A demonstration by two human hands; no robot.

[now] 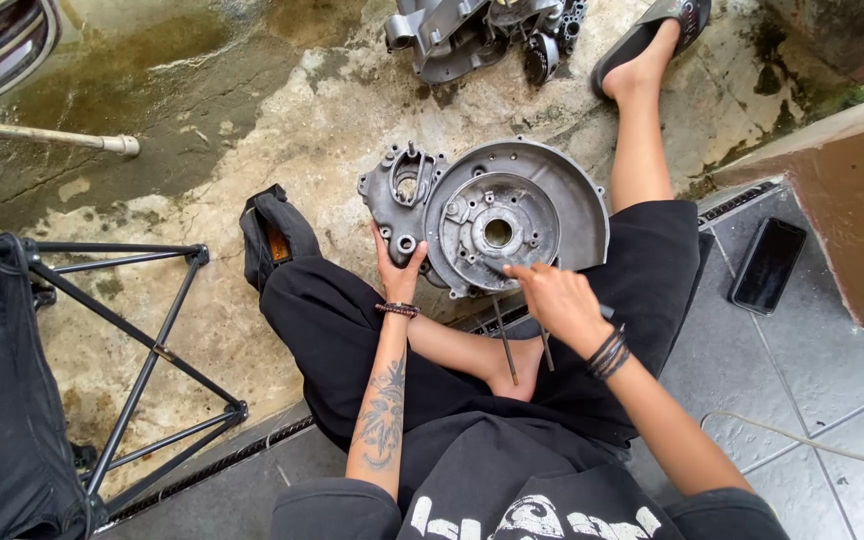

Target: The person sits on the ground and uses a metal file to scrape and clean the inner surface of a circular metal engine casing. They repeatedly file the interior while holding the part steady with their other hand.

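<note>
A grey metal engine cover (497,222), round with a central hole, rests against my crossed legs on the concrete floor. My left hand (398,268) grips its lower left edge, thumb over the rim. Over the cover's lower right rim, my right hand (555,297) is closed on a thin dark tool whose tip touches the metal. Two slim rods (505,345) lie under my right wrist, across my leg.
More grey engine parts (477,35) lie at the top, by my sandalled foot (652,40). A black phone (768,265) lies on the grey tiles to the right. A black folding frame (142,350) stands on the left, a white pipe (52,137) beyond it.
</note>
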